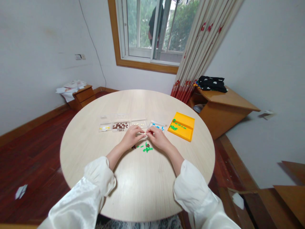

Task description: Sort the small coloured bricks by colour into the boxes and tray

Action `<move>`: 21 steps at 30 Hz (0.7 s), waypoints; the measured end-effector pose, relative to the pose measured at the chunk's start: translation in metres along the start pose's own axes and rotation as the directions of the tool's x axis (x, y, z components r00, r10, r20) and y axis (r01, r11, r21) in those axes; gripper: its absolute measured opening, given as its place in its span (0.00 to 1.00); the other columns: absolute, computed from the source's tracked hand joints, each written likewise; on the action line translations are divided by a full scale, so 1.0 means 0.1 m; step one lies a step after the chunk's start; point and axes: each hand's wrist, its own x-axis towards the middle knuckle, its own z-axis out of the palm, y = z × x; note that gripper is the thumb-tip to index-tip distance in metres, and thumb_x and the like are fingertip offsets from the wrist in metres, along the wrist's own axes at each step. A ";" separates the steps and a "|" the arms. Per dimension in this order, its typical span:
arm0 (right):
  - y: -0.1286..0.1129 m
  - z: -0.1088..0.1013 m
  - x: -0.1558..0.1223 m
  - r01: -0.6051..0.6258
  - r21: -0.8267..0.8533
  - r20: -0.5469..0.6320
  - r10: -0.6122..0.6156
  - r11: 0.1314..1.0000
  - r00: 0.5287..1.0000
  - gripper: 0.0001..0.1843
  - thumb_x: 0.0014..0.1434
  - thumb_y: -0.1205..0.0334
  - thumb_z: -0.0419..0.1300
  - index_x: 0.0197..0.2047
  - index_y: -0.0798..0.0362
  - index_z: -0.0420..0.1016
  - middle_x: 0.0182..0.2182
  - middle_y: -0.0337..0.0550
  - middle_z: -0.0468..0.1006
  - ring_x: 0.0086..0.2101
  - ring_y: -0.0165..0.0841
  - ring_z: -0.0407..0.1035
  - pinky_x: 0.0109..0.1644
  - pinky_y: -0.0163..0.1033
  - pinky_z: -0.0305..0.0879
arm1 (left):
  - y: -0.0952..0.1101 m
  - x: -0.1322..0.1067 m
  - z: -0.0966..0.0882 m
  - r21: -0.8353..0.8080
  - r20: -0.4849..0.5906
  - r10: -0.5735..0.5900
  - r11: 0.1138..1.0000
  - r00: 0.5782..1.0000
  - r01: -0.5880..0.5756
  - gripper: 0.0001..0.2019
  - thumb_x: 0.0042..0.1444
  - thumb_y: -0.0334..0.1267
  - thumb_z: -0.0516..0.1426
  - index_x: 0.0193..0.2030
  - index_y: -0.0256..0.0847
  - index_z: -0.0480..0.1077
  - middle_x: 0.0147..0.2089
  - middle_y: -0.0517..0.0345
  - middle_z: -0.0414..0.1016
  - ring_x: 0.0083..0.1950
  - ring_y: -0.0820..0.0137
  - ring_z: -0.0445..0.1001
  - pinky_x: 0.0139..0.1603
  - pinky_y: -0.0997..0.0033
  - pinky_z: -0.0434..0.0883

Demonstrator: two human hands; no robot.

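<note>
My left hand [132, 136] and my right hand [158, 137] meet above the middle of the round table, both closed with fingertips pinched together. Between them is a small pale piece [145, 134], too tiny to make out in detail. Below the hands lies a loose heap of small green toy bricks [147, 149] with a brown one among them. A few dark brown bricks [133, 147] lie partly hidden by my left hand. Just beyond the fingers stand a clear box of cream pieces [138, 124] and a clear box of blue and white pieces [157, 126].
Farther left are a clear box of brown bricks [120, 126] and one with yellow and white pieces [105, 128]. An open yellow case [188, 121] holding green bricks lies on the right. Wooden cabinets flank the round table [138, 184]; a person [156, 25] shows outside the window.
</note>
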 end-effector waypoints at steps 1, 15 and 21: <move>0.00 0.00 0.00 0.005 -0.003 0.001 -0.005 1.000 1.000 0.05 0.57 0.68 0.53 0.31 0.56 0.69 0.28 0.40 0.70 0.31 0.29 0.63 0.37 0.34 0.57 | 0.00 0.00 0.00 -0.007 -0.001 0.003 1.000 1.000 -0.003 0.05 0.51 0.39 0.60 0.31 0.40 0.73 0.32 0.56 0.71 0.38 0.68 0.69 0.41 0.67 0.65; 0.00 0.00 0.00 0.009 -0.004 -0.018 -0.009 1.000 1.000 0.06 0.57 0.70 0.52 0.31 0.55 0.70 0.28 0.40 0.71 0.31 0.29 0.63 0.38 0.34 0.57 | -0.01 -0.01 0.00 0.011 -0.028 0.006 1.000 1.000 -0.006 0.05 0.53 0.36 0.58 0.31 0.39 0.73 0.32 0.55 0.72 0.37 0.68 0.69 0.41 0.67 0.65; -0.04 -0.03 0.00 -0.003 -0.007 -0.022 0.003 1.000 1.000 0.06 0.56 0.71 0.52 0.31 0.56 0.69 0.29 0.41 0.71 0.31 0.29 0.63 0.38 0.35 0.57 | -0.17 0.01 -0.08 0.212 -0.262 -0.162 0.952 0.951 0.220 0.06 0.54 0.35 0.56 0.30 0.39 0.73 0.33 0.54 0.74 0.38 0.66 0.69 0.42 0.64 0.64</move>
